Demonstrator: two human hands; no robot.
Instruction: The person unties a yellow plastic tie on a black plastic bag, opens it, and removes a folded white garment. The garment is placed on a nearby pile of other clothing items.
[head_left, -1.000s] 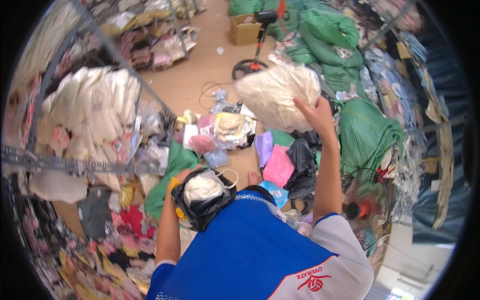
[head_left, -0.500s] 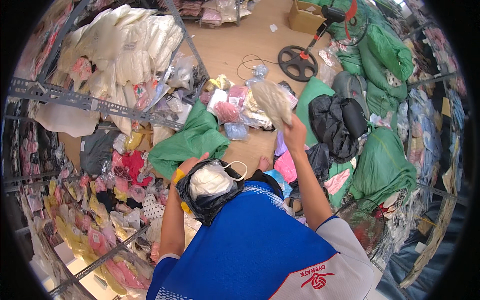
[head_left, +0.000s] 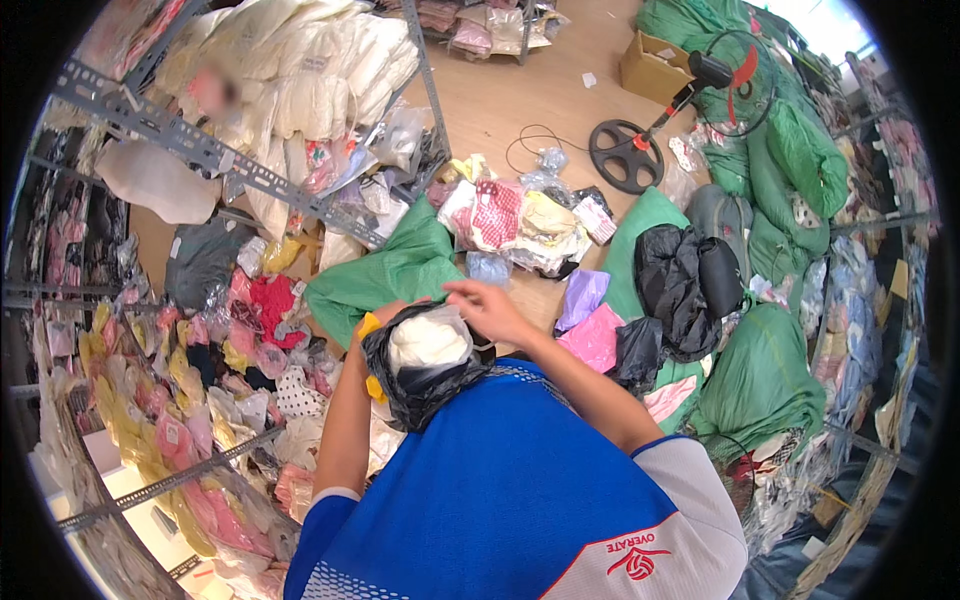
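A black plastic bag [head_left: 408, 398], its mouth open, rests against the front of my blue shirt. Soft white material [head_left: 430, 340] bulges inside it. My left hand [head_left: 394, 310] grips the bag's far left rim, its fingers partly hidden behind the plastic. Yellow pieces [head_left: 370, 326] show beside that wrist. Over the right side of the bag's mouth is my right hand [head_left: 484, 308], fingers loosely bent and apart, pointing toward the white material. Nothing shows in it. Beyond both hands lies a pile of bagged clothes, including a red checked piece [head_left: 494, 214] and a cream one [head_left: 548, 222].
A green sack [head_left: 390, 270] lies beyond my left hand. Purple [head_left: 582, 299] and pink [head_left: 592, 338] packets, a black bag [head_left: 675, 280] and green sacks [head_left: 765, 375] are at right. Metal shelving [head_left: 215, 150] with bagged clothes stands left. A fan's round base [head_left: 626, 156] is farther off.
My right hand has come back from the clothes pile to the bag's mouth, and the pale packet it held is out of it. The left hand still holds the bag.
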